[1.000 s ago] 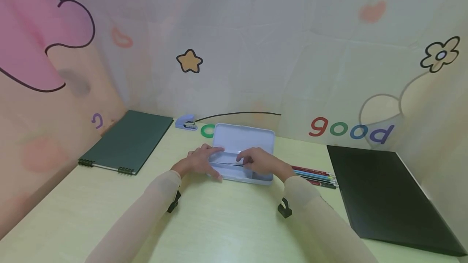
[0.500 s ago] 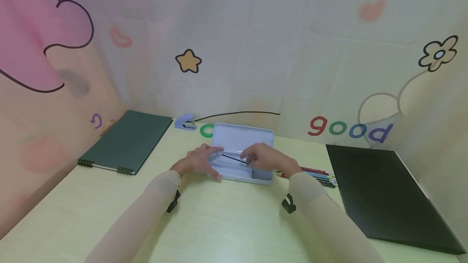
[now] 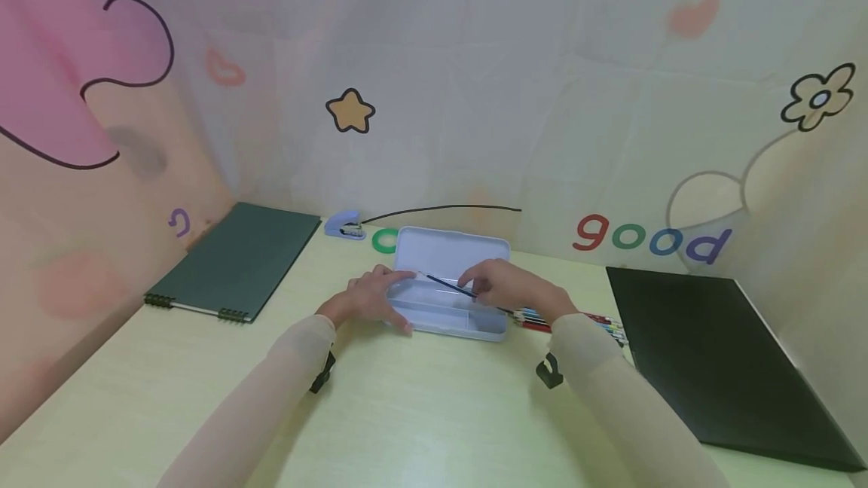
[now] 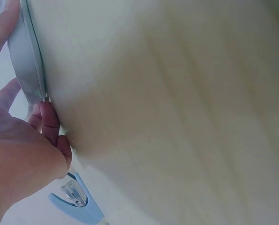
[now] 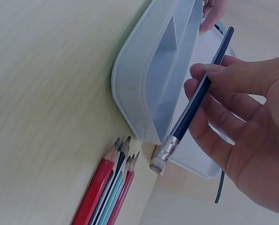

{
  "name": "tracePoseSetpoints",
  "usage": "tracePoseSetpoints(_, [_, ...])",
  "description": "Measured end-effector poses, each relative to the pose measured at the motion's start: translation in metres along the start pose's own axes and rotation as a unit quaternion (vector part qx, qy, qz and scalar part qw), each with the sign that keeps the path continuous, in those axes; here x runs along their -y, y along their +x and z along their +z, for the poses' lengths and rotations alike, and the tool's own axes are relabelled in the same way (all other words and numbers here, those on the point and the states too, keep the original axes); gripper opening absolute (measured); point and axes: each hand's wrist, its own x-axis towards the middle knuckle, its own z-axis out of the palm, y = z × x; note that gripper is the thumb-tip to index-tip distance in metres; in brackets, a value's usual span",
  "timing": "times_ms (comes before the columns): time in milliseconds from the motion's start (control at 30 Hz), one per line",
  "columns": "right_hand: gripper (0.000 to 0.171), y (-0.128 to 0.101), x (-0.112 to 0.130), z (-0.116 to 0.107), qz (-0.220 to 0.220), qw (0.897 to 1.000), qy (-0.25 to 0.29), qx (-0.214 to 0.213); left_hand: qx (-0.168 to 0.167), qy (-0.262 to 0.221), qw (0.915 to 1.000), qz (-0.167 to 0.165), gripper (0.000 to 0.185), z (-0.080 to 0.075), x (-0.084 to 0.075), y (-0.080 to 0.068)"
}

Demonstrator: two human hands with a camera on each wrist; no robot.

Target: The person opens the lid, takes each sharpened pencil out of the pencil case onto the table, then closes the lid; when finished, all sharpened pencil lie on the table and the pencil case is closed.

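Note:
A pale blue pencil case (image 3: 434,318) lies with its lid raised, its long and small compartments facing up. My left hand (image 3: 368,297) grips the case's left end, thumb by the front wall and the other fingers at the far side; in the left wrist view, fingertips (image 4: 49,117) curl against the case's edge (image 4: 26,56). My right hand (image 3: 505,285) pinches a dark blue pencil (image 5: 195,105) between thumb and fingers, above the case's right part. The pencil slants, its metal band and eraser end (image 5: 162,157) pointing down toward the right.
Several pencils (image 5: 106,183) lie bundled right of the case. A black folder (image 3: 725,367) is at the far right, a dark green spiral notebook (image 3: 244,258) at the left. Behind the case are a blue stapler (image 3: 346,226) and a green tape ring (image 3: 384,241). A printed curtain (image 3: 434,96) hangs behind.
My right hand has lifted the dark blue pencil from the case's back compartment and moved right with it. My left hand has stayed on the case's left end.

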Motion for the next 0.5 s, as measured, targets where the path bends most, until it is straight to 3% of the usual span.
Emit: tracePoseSetpoints(500, [0.041, -0.010, -0.014, -0.002, 0.014, 1.000, 0.019, -0.004, -0.003, 0.001, 1.0000, 0.003, 0.097, 0.000, -0.001, -0.002])
